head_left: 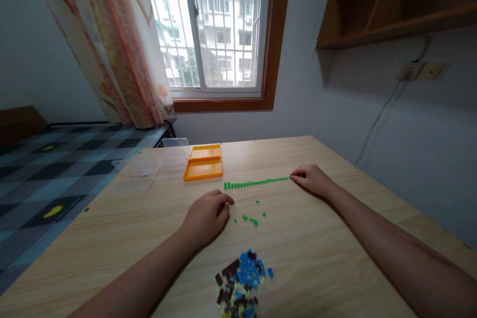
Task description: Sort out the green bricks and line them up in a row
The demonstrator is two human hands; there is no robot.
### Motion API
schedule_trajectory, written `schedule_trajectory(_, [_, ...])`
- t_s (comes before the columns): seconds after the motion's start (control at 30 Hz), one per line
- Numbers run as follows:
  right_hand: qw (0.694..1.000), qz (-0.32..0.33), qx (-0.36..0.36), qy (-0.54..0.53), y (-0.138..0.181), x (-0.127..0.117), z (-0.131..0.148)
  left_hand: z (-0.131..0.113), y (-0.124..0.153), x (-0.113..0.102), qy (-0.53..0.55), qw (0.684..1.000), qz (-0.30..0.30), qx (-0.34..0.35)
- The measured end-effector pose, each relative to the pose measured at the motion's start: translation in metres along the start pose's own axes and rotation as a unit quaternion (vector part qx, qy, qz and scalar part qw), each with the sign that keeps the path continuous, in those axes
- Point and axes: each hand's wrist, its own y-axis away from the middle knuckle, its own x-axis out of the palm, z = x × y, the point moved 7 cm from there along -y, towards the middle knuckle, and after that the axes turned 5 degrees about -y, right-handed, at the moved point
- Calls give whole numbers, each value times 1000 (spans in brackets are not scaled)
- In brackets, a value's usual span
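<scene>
My right hand (311, 179) is at the right end of a long row of small green toy bricks (250, 183). Its thumb and forefinger are pinched on a tiny green brick (290, 177) in line with that row. My left hand (209, 214) rests on the table just below the row's left end, fingers loosely bent, thumb and forefinger apart, with nothing seen in them. Several loose green pieces (255, 222) lie to the right of it. Nearer to me is a mixed pile of blue bricks (249, 269), dark brown bricks (231, 268) and pale ones.
An orange two-part tray (203, 177) stands beyond my left hand. Clear plastic boxes (136, 179) are to its left on the wooden table (324, 253). A bed (55, 179) adjoins the left side; a wall shelf (376, 30) hangs at the upper right.
</scene>
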Motion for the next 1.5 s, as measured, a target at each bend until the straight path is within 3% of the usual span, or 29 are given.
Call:
schedule_trajectory(0.8, [1000,10,-4,-6,1,0,-4,1,0,1,5,1000,-3,5])
schedule_trajectory(0.9, [999,-36,-41,6,3,-10,12,0,1,1,7,1000,-4,5])
schedule_trajectory(1.0, [992,-75,-96,9,9,-13,47,0,0,1,7,1000,-3,4])
schedule_trajectory(1.2, [975,44,-217,-6,27,30,126,-1,0,1,1,1000,-7,0])
schedule_trajectory(1.33, [969,70,-236,2,27,49,139,-1,1,2,-4,1000,-14,2])
schedule_trajectory(1.5, [975,65,-212,-6,22,52,137,-3,0,1,-8,1000,-11,0])
